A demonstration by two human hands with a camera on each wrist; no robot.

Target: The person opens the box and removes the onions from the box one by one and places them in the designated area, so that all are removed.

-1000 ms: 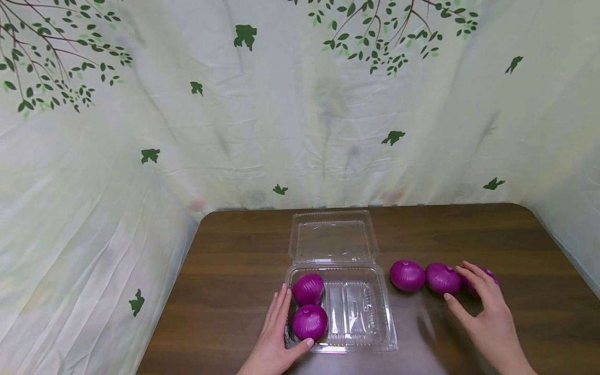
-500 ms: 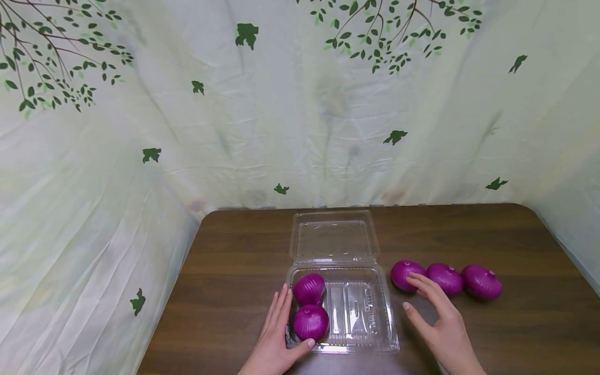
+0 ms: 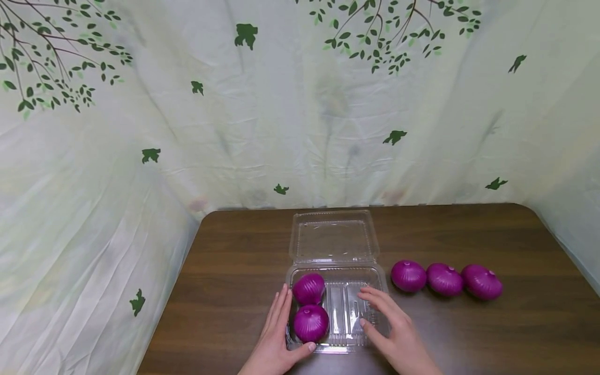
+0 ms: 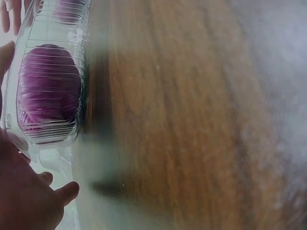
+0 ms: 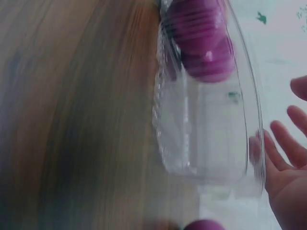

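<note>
A clear plastic clamshell box (image 3: 347, 348) lies on the table with its lid (image 3: 333, 237) folded back. Two purple onions (image 3: 311, 323) sit along the box's left side, one behind the other. My left hand (image 3: 276, 338) rests against the left wall, its fingers straight and its thumb at the front edge. Over the right part of the box hovers my right hand (image 3: 398, 333), fingers spread and holding nothing. In the right wrist view my right hand (image 5: 290, 182) appears above the rim. Through the plastic, the left wrist view shows an onion (image 4: 50, 88) close up.
To the right of the box, three more purple onions (image 3: 444, 279) stand in a row, touching or nearly touching. The brown wooden table (image 3: 225, 260) ends at a pale curtain (image 3: 337, 156) printed with leaves.
My right hand has moved left from the rightmost onions, past the row, to above the box. The left hand and all the onions stay where they were.
</note>
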